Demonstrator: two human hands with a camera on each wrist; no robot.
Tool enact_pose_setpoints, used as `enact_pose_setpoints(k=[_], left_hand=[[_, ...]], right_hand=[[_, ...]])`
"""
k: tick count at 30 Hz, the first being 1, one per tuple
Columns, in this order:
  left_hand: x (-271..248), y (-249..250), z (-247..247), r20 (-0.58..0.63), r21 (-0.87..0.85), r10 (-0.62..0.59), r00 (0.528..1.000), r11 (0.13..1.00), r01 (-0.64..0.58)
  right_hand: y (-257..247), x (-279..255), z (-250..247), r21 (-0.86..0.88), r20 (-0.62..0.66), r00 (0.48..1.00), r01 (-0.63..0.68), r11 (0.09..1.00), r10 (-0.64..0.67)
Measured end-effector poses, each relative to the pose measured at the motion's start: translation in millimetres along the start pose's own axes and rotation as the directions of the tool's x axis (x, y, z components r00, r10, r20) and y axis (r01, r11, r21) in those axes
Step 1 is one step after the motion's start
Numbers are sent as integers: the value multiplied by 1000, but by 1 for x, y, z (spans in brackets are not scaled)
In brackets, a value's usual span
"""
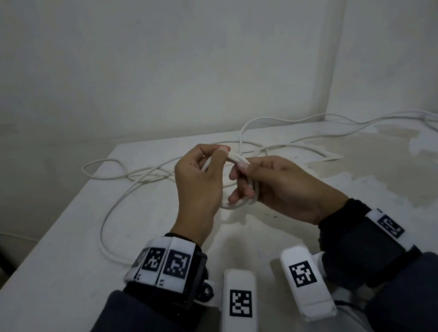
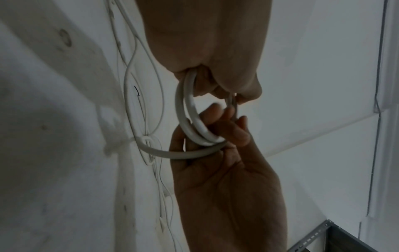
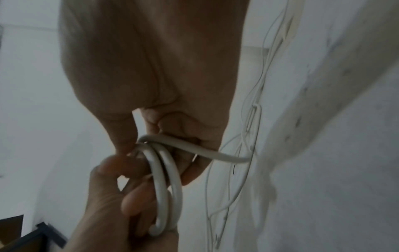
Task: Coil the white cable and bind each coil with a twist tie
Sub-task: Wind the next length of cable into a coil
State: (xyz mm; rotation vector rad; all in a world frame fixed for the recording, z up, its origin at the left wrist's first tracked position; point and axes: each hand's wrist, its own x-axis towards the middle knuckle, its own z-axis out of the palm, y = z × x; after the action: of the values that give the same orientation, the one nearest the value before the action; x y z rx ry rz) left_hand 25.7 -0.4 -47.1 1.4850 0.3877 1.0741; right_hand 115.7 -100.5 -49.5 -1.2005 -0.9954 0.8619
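Above the white table, both hands hold a small coil of white cable. My left hand pinches the coil's top between thumb and curled fingers. Thumb and fingers of my right hand grip its right side and lower part. In the left wrist view two loops of the coil hang from the left hand into the right hand. One strand leaves the coil toward the table. The rest of the cable lies loose and tangled behind the hands. A short thin black strand lies on the table.
The table's left edge drops off to a dark floor. Loose cable runs off to the right along the wall. A stained patch covers the table's right side. A grey metal shelf frame shows in the left wrist view.
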Motion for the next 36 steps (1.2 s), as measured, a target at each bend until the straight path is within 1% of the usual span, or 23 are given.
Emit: enact_pose_setpoints(k=[3,5,7,10,11,13,15,16,17,18,19,20,21,22,23,24,26,27,29,32,34,36], left_hand=[[-1,0,1,11,-60,-45,999,997,46],[0,-2,2,4,-53,-36,999,998,36],[0,-4,3,5,-60,-31,999,998,31],[1,-6,2,67,-65,-57,996,996,61],[2,-7,1,99,-58,-70,993,995,76],[4,-7,0,153,-71,-103,983,991,115],[5,-7,-1,191,-99,-188,963,973,209],[5,-8,0,215,-99,-258,942,954,284],[5,-9,0,235,-88,-353,906,920,382],[4,-11,-1,251,-75,-463,850,866,494],[3,-13,-1,264,-65,-563,784,800,596],[2,-16,-2,282,-42,-636,719,740,671],[0,-18,-1,309,10,-685,660,696,718],[-2,-20,-1,341,47,-703,624,676,735],[-3,-21,0,372,35,-692,619,677,735],[-2,-22,1,390,-24,-655,647,696,718],[1,-22,2,417,-194,-553,722,722,665],[1,-20,2,419,-253,-507,753,732,633],[1,-18,3,407,-299,-439,801,764,571],[0,-14,5,416,-312,-369,831,801,512],[-1,-13,7,409,-314,-338,848,820,478],[-3,-10,8,397,-277,-306,865,859,431]], right_hand=[[1,2,3,175,31,999,-35,984,30],[2,3,4,266,48,998,-57,962,46],[3,4,2,315,79,995,-77,946,55],[7,5,-3,347,119,991,-98,933,60],[8,5,-4,344,105,993,-91,934,58],[9,6,-6,315,36,998,-56,947,47],[6,6,-8,311,-49,999,-1,951,17],[3,6,-11,338,-85,996,33,941,-4],[-1,6,-13,380,-116,993,69,922,-26],[-4,5,-15,429,-140,989,102,897,-46],[-7,4,-17,479,-156,986,133,868,-65],[-10,3,-18,520,-164,983,160,839,-85],[-11,1,-17,550,-161,981,178,816,-105],[-12,0,-14,571,-145,982,181,801,-119],[-11,-1,-11,579,-115,985,169,797,-126],[-10,0,-7,574,-81,989,149,805,-125],[-6,1,0,535,-33,993,117,837,-118],[-4,1,1,515,-30,993,114,850,-115],[-4,2,1,512,-57,992,128,849,-115],[-11,0,-8,594,-161,981,182,783,-106],[-15,0,-15,629,-272,958,246,738,-88],[-16,0,-21,643,-356,932,297,706,-69]])
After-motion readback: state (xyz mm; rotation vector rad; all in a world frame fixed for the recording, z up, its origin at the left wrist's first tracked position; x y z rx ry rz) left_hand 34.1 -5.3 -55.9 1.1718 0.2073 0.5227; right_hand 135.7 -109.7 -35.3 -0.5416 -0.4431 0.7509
